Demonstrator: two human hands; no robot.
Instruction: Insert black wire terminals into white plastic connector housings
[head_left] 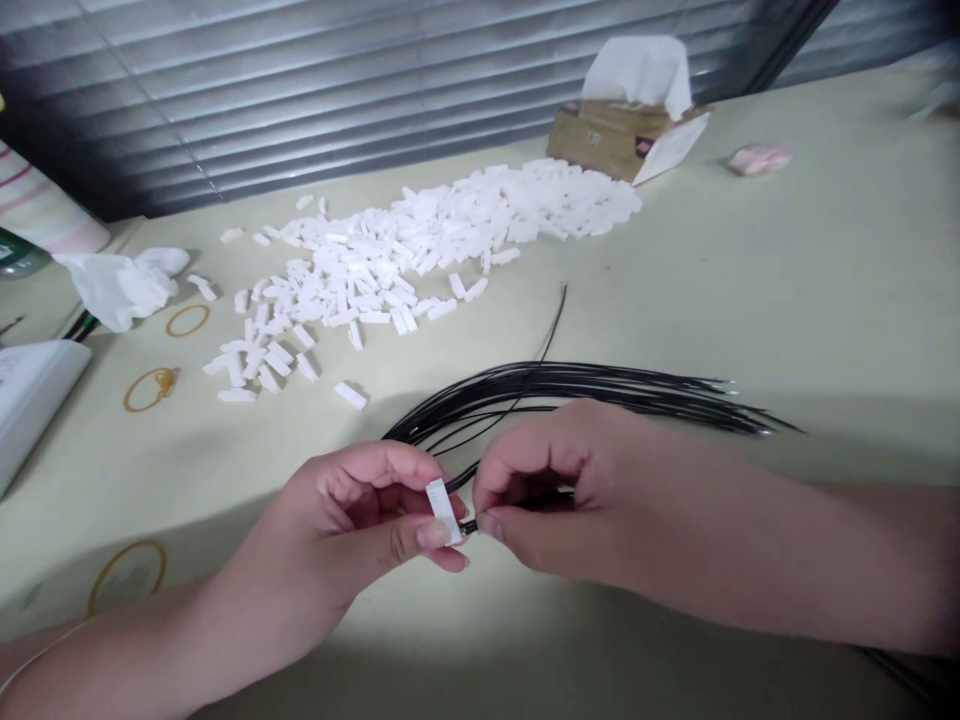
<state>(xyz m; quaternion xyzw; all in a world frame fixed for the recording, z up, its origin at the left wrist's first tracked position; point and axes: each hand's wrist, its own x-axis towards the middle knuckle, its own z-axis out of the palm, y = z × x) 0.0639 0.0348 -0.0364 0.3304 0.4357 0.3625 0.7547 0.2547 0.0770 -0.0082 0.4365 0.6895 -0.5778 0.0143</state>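
Between the thumb and fingers of my left hand is a small white plastic connector housing, held tilted. My right hand pinches black wires close to their ends, which meet the housing's right side. How deep the ends sit in it I cannot make out. Just beyond both hands lies a curved bundle of thin black wires, its bare ends pointing right. One wire crosses over the bundle and sticks up away from me. A loose white housing lies beyond my left hand.
A large heap of white housings spreads across the back of the table. Behind it stands a tissue box, with a pink item to its right. At left are rubber bands, crumpled tissue and a white device.
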